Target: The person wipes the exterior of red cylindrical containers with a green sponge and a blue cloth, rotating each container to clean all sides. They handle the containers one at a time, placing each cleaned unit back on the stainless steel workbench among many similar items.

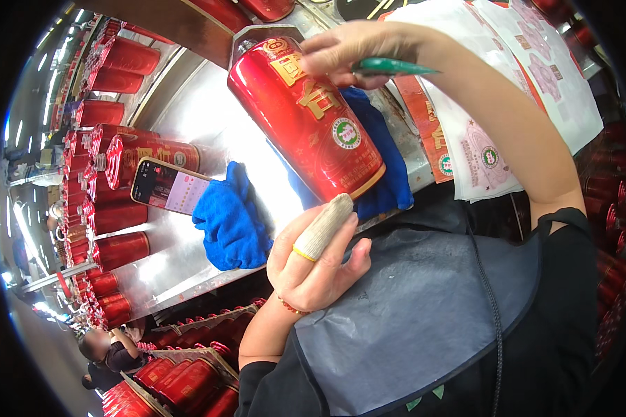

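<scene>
A glossy red bottle [285, 118] with gold lettering and a round white-and-green emblem lies aslant over a blue cloth [389, 153], its neck toward the far left. My right hand [358, 52] is at its upper end, fingertips on or just over the gold lettering. Tucked in that hand is a slim green pointed tool [396, 67]. Close by the bottle's base is my left hand [313, 257], fingers stretched out and thumb apart. A knitted finger cover [323, 228] with a yellow edge sits on one finger, its tip at the base; whether it touches cannot be told.
A phone [170, 185] leans by a second blue cloth [233, 219] on the metal table [181, 257]. White printed sheets [494, 153] lie at the right. Several red bottles [122, 215] line the left side, and crates of red bottles [188, 379] stand below. A person [111, 351] is at lower left.
</scene>
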The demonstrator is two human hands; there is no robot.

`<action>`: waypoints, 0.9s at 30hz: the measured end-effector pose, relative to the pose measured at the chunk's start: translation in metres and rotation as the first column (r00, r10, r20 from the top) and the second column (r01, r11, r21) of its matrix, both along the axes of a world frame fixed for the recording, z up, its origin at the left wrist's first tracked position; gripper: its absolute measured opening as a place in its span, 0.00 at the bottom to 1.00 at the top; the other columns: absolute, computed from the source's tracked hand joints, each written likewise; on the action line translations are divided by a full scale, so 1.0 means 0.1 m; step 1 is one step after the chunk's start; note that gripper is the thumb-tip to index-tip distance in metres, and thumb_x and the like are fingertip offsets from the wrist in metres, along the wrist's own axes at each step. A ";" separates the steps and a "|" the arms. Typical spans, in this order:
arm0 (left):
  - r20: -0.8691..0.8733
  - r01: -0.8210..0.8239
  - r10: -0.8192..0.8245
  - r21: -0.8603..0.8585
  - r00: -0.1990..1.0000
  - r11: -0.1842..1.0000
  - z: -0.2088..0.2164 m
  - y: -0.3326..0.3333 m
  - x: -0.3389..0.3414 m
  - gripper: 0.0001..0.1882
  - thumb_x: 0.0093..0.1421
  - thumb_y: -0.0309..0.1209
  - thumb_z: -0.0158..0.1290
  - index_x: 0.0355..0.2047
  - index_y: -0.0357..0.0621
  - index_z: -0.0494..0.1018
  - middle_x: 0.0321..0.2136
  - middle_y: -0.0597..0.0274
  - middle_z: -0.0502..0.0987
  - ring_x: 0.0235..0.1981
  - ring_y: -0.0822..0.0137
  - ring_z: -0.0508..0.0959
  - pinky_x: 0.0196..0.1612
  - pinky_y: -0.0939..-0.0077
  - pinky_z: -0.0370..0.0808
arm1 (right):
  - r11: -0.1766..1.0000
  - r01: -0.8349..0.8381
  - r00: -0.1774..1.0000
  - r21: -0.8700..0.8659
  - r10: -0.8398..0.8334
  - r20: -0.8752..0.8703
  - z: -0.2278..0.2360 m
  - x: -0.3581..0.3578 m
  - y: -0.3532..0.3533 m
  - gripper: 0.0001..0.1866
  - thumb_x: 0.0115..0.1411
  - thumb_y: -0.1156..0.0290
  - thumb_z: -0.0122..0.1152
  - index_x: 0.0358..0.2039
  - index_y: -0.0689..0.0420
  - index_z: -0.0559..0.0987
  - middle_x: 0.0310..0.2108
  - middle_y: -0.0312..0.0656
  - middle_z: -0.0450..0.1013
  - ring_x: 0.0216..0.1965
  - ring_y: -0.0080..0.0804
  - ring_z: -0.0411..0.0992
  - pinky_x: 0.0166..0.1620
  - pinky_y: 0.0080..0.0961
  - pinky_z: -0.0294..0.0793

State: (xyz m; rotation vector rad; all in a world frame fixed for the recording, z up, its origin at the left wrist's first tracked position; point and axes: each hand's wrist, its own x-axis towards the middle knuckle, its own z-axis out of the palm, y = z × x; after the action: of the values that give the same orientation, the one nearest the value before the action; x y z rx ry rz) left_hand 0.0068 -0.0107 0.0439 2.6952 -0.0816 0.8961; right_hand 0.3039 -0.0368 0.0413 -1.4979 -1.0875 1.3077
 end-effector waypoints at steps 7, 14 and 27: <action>-0.020 -0.013 0.013 -0.019 1.000 1.000 -0.01 0.01 -0.03 0.15 0.49 0.26 0.65 0.40 0.40 0.83 0.42 0.54 0.83 0.43 0.55 0.82 0.47 0.67 0.81 | 0.999 0.017 0.975 0.029 -0.023 0.221 0.18 -0.23 0.05 0.52 0.39 0.34 0.77 0.53 0.65 0.75 0.46 0.51 0.80 0.44 0.38 0.81 0.46 0.27 0.82; 0.012 0.002 -0.002 -0.001 1.000 1.000 -0.03 0.00 0.00 0.17 0.48 0.27 0.67 0.40 0.38 0.82 0.42 0.55 0.83 0.44 0.58 0.82 0.45 0.69 0.82 | 0.998 0.060 0.997 0.027 -0.061 0.052 -0.02 -0.11 0.03 0.49 0.41 0.33 0.77 0.52 0.63 0.78 0.43 0.50 0.81 0.39 0.32 0.82 0.37 0.23 0.81; -0.006 0.000 0.000 0.002 1.000 1.000 0.00 0.00 0.00 0.17 0.48 0.27 0.67 0.40 0.38 0.83 0.43 0.54 0.83 0.44 0.58 0.82 0.46 0.70 0.82 | 1.000 0.031 0.995 -0.004 -0.030 0.098 0.14 -0.09 -0.02 0.54 0.39 0.32 0.77 0.54 0.65 0.76 0.40 0.48 0.81 0.33 0.27 0.81 0.35 0.14 0.77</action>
State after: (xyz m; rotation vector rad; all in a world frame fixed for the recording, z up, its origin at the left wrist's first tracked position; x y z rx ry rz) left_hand 0.0067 -0.0103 0.0435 2.6999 -0.0807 0.8879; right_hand 0.2953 -0.0390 0.0558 -1.5908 -1.1194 1.2282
